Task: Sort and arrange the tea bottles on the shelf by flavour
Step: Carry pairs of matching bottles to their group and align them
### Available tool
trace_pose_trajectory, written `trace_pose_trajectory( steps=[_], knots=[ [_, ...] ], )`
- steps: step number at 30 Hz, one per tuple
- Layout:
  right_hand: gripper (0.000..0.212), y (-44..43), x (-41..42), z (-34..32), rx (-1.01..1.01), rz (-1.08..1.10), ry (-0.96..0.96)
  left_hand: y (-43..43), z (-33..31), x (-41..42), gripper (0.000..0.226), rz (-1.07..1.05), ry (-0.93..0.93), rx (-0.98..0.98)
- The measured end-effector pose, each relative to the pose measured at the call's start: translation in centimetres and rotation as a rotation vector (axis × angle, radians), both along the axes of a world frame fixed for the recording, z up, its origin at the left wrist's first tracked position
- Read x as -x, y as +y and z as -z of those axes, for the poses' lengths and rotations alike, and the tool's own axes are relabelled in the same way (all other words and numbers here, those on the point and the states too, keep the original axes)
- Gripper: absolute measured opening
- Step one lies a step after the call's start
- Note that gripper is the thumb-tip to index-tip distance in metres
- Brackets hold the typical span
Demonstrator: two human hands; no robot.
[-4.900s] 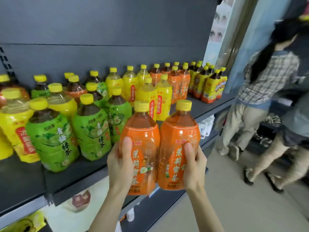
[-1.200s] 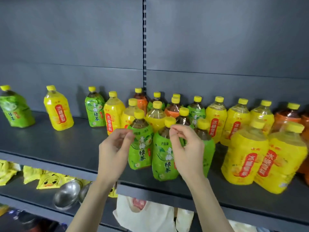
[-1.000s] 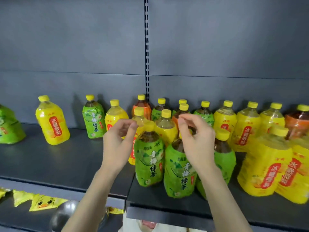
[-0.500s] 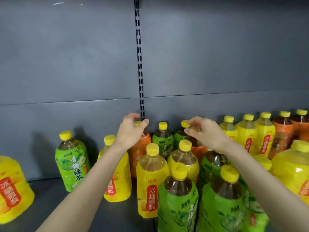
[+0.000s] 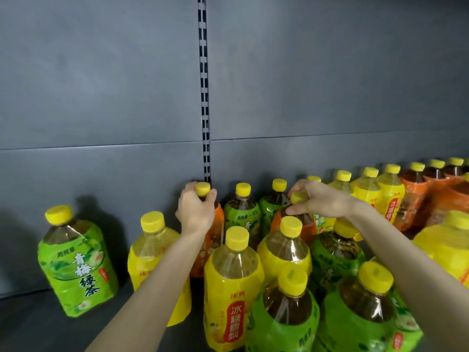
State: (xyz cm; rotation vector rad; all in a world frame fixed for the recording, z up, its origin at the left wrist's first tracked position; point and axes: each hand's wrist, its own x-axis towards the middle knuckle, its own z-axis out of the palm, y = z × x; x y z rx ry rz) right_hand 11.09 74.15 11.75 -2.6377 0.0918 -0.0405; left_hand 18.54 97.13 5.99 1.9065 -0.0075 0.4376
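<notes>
Gripping orange bottles (image 5: pixel 215 237) of brown tea: left hand (image 5: pixel 196 212), right hand (image 5: pixel 319 199).

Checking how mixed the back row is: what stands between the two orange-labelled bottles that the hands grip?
Head view: a green-labelled plastic bottle with a yellow cap beside the left hand, and a second green-labelled bottle beside the right hand.

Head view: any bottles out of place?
The left orange bottle, gripped by the left hand, and right orange bottle, gripped by the right hand, stand among green bottles and yellow bottles, apart from the orange group far right.
</notes>
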Motion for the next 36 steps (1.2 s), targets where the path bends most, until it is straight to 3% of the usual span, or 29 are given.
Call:
trace_pose_trajectory(
  steps=[2,6,10,21,29,36],
  knots=[
    [0.039,-0.3,0.1,0.1,-0.038,-0.043,0.035,-0.1,0.2,0.1,0.033,-0.009,-0.036,0.005],
    [0.029,-0.4,0.3,0.1,-0.082,-0.090,-0.098,-0.2,0.5,0.5,0.035,-0.020,-0.089,0.056],
    [0.037,-0.4,0.6,-0.1,-0.100,-0.078,-0.193,-0.2,0.3,1.2,0.038,-0.047,-0.149,0.102],
    [0.030,1.8,2.0,-7.6,-0.479,-0.134,-0.709,0.8,-8.8,4.2,0.036,-0.004,-0.531,0.101],
    [0.022,7.0,5.4,-14.5,-0.402,-0.282,-1.165,3.7,-15.6,8.9,0.035,-0.043,-0.792,0.176],
    [0.019,13.6,10.7,-14.4,-0.503,-0.396,-1.247,9.2,-16.1,16.3,0.018,-0.054,-0.868,0.217]
  ],
)
